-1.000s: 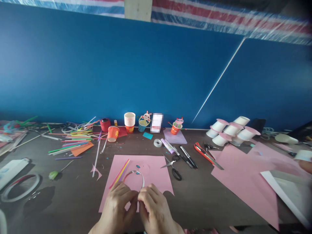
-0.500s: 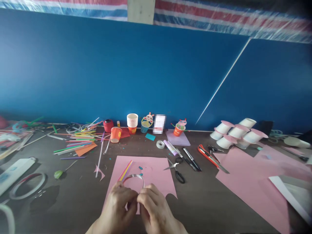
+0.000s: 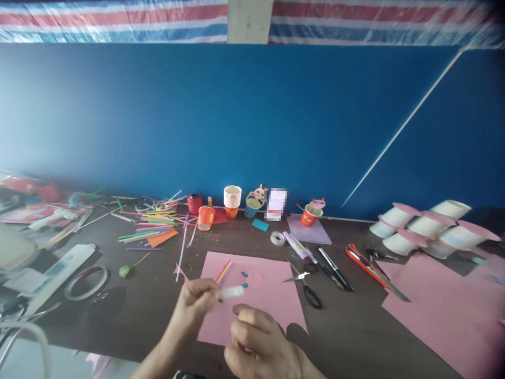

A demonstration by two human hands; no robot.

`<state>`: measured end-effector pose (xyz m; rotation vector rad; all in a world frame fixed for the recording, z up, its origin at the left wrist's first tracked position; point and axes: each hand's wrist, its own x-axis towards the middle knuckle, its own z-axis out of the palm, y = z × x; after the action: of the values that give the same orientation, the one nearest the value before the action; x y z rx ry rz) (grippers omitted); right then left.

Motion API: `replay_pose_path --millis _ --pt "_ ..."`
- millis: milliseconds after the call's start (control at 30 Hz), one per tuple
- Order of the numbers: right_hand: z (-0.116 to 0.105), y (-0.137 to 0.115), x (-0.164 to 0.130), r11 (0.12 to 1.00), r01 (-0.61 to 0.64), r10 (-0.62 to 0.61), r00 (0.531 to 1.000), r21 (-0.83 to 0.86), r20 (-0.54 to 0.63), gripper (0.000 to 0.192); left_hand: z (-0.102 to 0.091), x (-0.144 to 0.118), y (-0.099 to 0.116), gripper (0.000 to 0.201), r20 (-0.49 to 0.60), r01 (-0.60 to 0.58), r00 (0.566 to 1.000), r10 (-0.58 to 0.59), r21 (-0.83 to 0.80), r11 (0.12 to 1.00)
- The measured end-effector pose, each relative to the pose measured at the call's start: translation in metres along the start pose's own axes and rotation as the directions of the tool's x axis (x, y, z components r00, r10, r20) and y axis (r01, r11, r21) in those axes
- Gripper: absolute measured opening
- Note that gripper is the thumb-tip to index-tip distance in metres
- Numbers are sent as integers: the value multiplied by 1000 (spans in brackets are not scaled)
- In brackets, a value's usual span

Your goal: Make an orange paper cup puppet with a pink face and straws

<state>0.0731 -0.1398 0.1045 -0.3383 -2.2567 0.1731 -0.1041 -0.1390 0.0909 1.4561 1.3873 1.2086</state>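
My left hand (image 3: 195, 305) is raised over the near edge of a pink paper sheet (image 3: 272, 302) and pinches one end of a short white paper strip (image 3: 232, 292) that points right. Just below and right of it, my right hand (image 3: 258, 342) hovers with curled fingers and holds nothing that I can see. A few coloured straws (image 3: 223, 271) and small blue scraps lie on the pink sheet behind the strip.
On the brown table lie scissors (image 3: 306, 284), pens (image 3: 333, 268), an orange utility knife (image 3: 369, 266), a tape roll (image 3: 278, 238), a tape ring (image 3: 87, 275), loose straws (image 3: 153, 223), paper cups (image 3: 232, 200), white cups with pink lids (image 3: 426, 226) and another pink sheet (image 3: 442, 300). A blue wall stands behind.
The strip was a curved loop held between both hands; now only my left hand holds it, lifted and seen end-on. My right hand has let go. The view has swung left.
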Motion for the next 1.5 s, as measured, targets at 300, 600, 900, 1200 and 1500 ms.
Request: replay_pose_path --millis 300,600,900,1200,1500 --pt "-4 33 -18 613 -678 765 637 405 -90 21 -117 97 -75 31 -44 -112 922 384 920 375" --pt "7 45 -29 438 -683 871 484 584 -87 31 -59 89 -84 30 -28 -201 949 314 714 671" --pt "10 39 -36 587 -714 793 602 382 -94 39 62 29 -25 22 271 256 949 -160 -367 894" --pt "13 40 -61 469 -833 877 478 295 -47 26 82 22 -51 18 178 142 975 -134 -33 989" --pt "22 80 -74 377 -926 903 373 21 215 22 89 26 -63 18 139 113 983 -121 66 991"
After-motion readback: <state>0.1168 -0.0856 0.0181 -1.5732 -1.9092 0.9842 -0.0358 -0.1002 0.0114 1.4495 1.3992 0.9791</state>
